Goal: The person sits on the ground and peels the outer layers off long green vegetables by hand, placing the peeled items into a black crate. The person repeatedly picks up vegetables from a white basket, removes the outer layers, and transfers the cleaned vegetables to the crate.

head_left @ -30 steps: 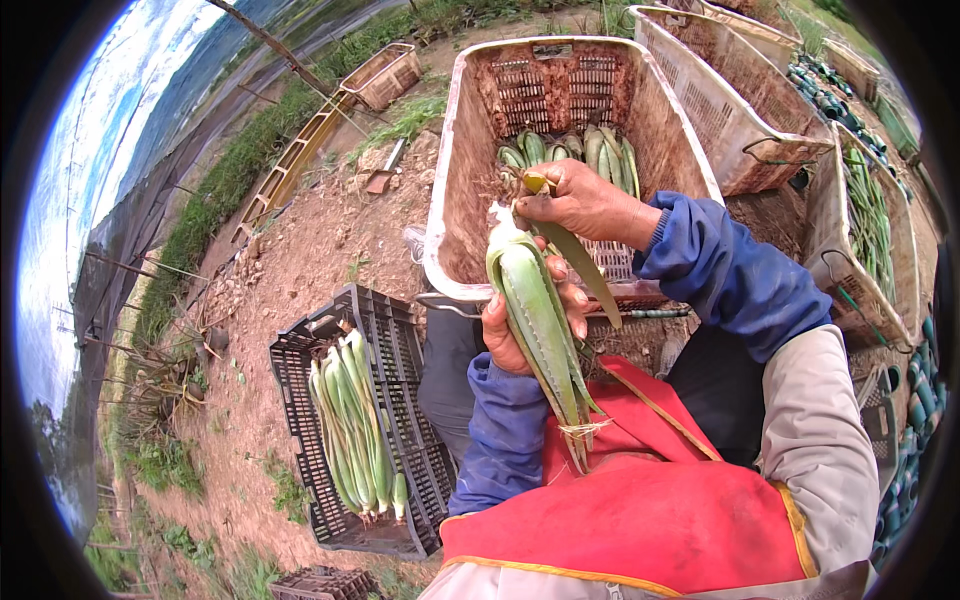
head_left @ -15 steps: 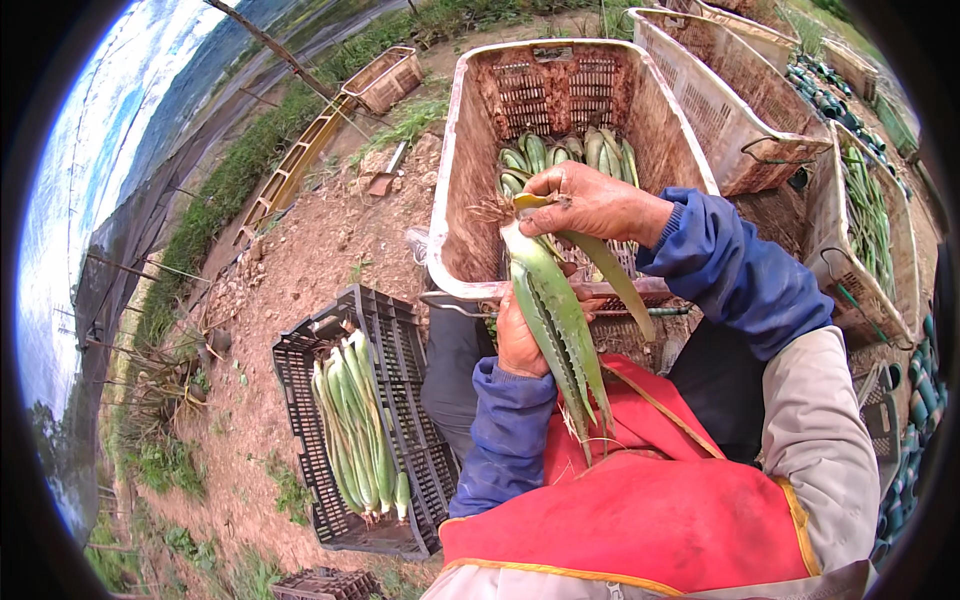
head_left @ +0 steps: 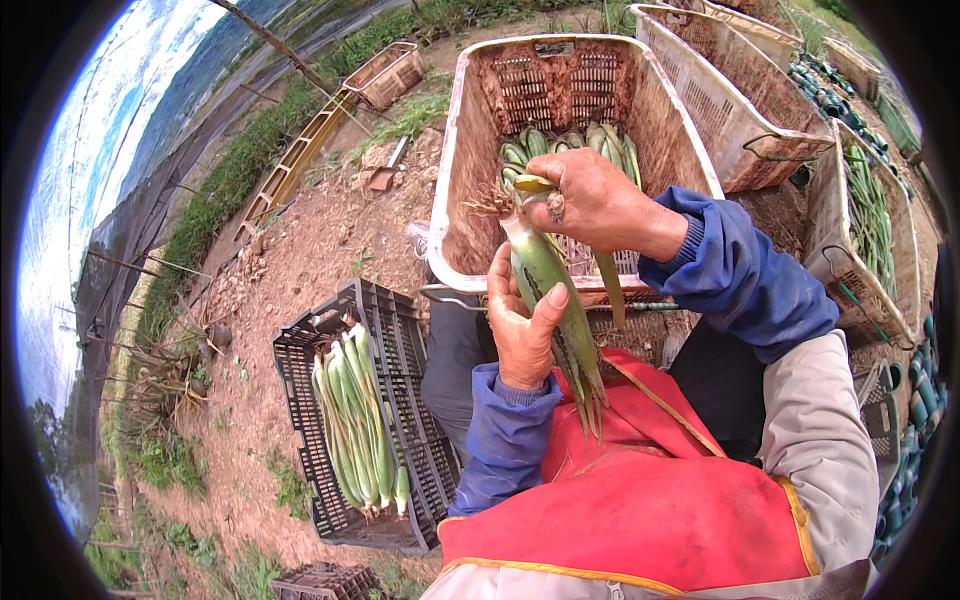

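In front of my lap is a long green aloe plant [head_left: 563, 305], its pale base and thin roots pointing up and away, its leaf tips hanging over my red apron. My left hand [head_left: 525, 335] supports it from the left, fingers along one side and thumb across the front. My right hand [head_left: 600, 200] is closed at the base, pinching a yellowish outer leaf [head_left: 611, 285] that hangs apart from the plant below the fingers. Beyond my hands, a dirty whitish crate [head_left: 446, 215] holds several green leaves or plants [head_left: 535, 143] at its far end.
A black crate [head_left: 440, 445] with a bundle of green-white plants [head_left: 360, 425] stands on the soil to my left. More whitish crates [head_left: 725, 105] are at the right, one with thin green stalks [head_left: 868, 215]. A yellow ladder-like frame [head_left: 290, 165] lies farther left.
My left hand has shifted up the plant, its thumb now on the front. The plant has turned, hiding its toothed split. The yellowish leaf hangs more steeply in my right hand.
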Action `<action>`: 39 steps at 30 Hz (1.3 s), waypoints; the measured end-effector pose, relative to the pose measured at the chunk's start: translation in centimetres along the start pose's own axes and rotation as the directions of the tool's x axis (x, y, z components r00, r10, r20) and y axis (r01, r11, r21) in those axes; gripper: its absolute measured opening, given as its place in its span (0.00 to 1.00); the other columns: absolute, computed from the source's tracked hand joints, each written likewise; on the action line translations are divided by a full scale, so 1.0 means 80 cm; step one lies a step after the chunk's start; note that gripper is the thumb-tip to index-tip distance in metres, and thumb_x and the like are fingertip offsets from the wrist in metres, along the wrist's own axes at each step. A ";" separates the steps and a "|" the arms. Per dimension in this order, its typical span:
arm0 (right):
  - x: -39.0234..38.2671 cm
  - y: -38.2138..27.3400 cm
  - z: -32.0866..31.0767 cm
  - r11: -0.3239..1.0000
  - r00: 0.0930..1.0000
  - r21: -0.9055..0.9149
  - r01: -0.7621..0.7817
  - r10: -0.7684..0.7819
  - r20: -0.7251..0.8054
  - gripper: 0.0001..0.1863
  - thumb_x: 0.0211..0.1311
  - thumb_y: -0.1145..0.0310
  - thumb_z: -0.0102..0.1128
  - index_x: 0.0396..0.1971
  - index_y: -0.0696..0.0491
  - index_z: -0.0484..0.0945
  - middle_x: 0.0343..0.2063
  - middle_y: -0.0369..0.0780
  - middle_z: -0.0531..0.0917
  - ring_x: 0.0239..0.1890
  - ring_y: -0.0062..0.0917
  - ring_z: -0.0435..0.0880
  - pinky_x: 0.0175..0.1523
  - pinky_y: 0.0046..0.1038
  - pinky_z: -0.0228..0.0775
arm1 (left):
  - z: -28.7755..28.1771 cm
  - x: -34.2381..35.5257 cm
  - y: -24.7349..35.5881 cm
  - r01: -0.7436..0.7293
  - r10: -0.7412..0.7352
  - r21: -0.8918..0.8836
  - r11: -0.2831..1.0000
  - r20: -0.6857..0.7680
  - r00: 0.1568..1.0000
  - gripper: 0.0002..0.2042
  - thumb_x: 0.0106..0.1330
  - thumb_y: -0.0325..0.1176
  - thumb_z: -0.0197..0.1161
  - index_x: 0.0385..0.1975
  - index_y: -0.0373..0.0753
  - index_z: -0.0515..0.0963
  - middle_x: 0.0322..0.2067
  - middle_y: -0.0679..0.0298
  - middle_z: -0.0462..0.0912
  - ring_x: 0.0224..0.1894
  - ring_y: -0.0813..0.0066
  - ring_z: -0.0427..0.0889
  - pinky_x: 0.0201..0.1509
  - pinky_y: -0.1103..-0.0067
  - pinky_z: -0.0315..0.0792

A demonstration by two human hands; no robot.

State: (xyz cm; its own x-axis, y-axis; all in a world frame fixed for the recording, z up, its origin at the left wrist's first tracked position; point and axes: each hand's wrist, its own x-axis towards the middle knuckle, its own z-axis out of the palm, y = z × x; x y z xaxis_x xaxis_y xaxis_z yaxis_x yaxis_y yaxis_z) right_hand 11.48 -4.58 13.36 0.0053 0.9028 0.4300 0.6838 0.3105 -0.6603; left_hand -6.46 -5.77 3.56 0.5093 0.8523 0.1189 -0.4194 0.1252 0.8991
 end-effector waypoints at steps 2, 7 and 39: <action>0.000 -0.005 0.000 0.999 0.999 0.007 0.032 -0.032 -0.018 0.12 0.56 0.66 0.65 0.31 0.61 0.79 0.23 0.50 0.79 0.26 0.39 0.81 0.36 0.37 0.72 | 0.014 -0.002 0.007 -0.140 0.159 0.193 0.971 -0.088 0.983 0.40 0.57 0.39 0.79 0.64 0.34 0.62 0.50 0.59 0.78 0.49 0.70 0.80 0.55 0.74 0.76; 0.004 0.002 -0.013 0.979 0.993 0.205 -0.004 -0.020 0.114 0.14 0.61 0.63 0.67 0.32 0.60 0.80 0.21 0.40 0.77 0.26 0.21 0.74 0.34 0.30 0.69 | 0.011 0.001 0.014 -0.027 0.028 0.050 0.998 -0.019 0.999 0.33 0.60 0.30 0.74 0.64 0.37 0.64 0.48 0.61 0.78 0.46 0.73 0.80 0.52 0.77 0.77; 0.016 0.239 -0.086 0.678 0.872 0.585 -0.445 0.477 0.111 0.12 0.68 0.58 0.68 0.44 0.49 0.80 0.29 0.28 0.78 0.24 0.10 0.73 0.25 0.15 0.65 | -0.328 -0.099 0.083 -0.839 0.235 -0.079 0.539 -0.942 0.240 0.28 0.70 0.57 0.52 0.57 0.39 0.72 0.52 0.54 0.79 0.51 0.51 0.81 0.57 0.55 0.78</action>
State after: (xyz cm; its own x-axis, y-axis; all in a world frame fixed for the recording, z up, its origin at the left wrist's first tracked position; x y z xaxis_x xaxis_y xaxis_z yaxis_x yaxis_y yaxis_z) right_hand 29.61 0.49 5.52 0.2492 0.9684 -0.0083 0.0339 -0.0173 -0.9993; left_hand -33.00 1.62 -2.45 -0.6842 0.7122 -0.1569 -0.7126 -0.6073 0.3512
